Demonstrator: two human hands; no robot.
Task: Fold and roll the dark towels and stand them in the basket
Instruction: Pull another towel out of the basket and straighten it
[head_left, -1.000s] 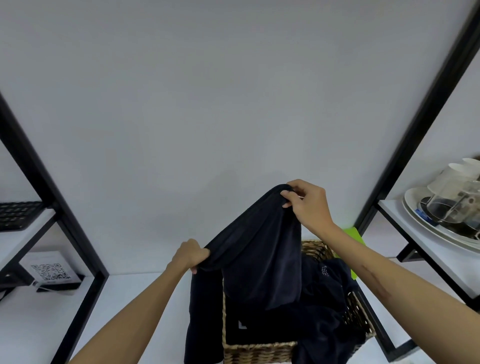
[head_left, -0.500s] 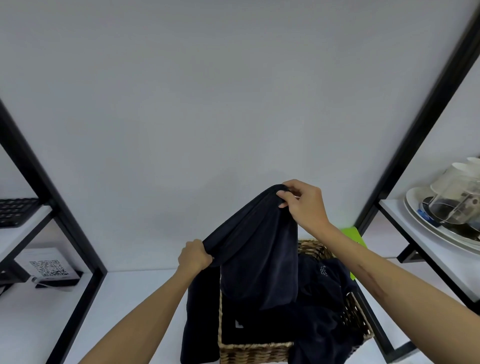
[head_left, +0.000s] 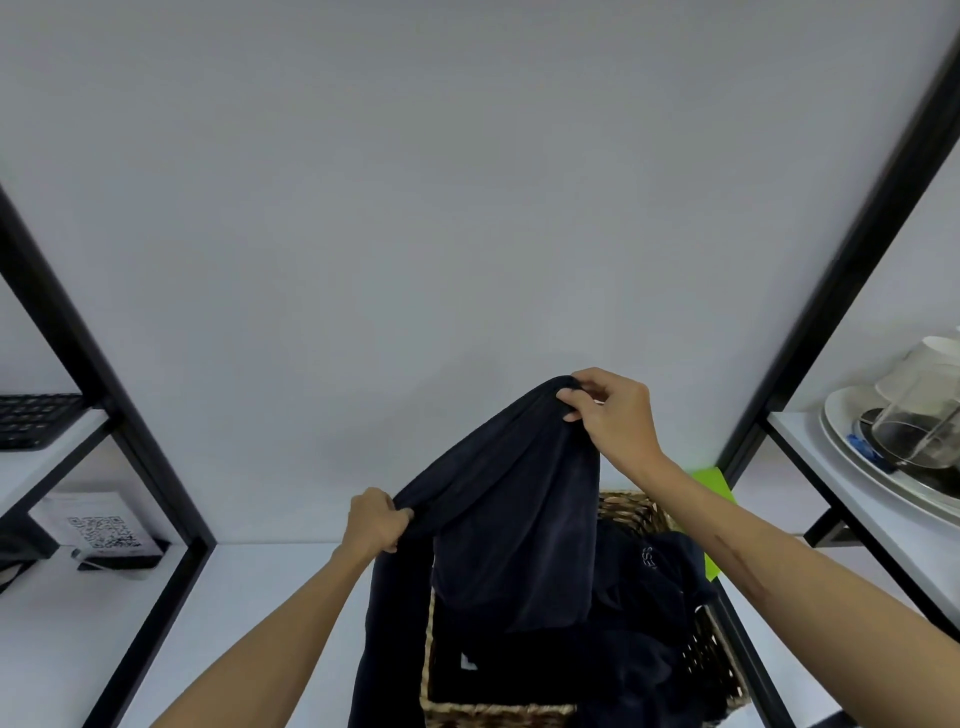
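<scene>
Basket (head_left: 498, 711): woven, on the white shelf surface (head_left: 249, 623) nearest the viewer; its front wall is in view. It holds loose, unrolled dark towels (head_left: 654, 597) heaped toward its right side, one spilling over the right rim. Judgement: nothing inside is rolled or standing, so the task is at an early stage.

Held towel (head_left: 514, 519): lifted clear above the basket, draped between both hands with a long tail hanging down outside the basket's left wall. Judgement: it is raised so that the cloth hangs free and its edges can be found before folding.

Left hand (head_left: 375, 525): fingers curled tight round a bunched edge of the held towel, low and to the left of the basket. Judgement: it serves as the lower anchor of the spread.

Right hand (head_left: 613, 415): higher and farther, fingertips and thumb pinching the towel's top edge. Judgement: the height difference lets the cloth fall open.

Green item (head_left: 714, 483): just behind the basket, partly hidden; kind not determinable.

Right shelf: plates (head_left: 852, 431) and a glass vessel (head_left: 919, 431), well apart from the work.

Left shelf: QR-code card (head_left: 98, 530) below, keyboard (head_left: 36, 418) above.

Risk: the hanging tail may snag on the basket rim.
</scene>
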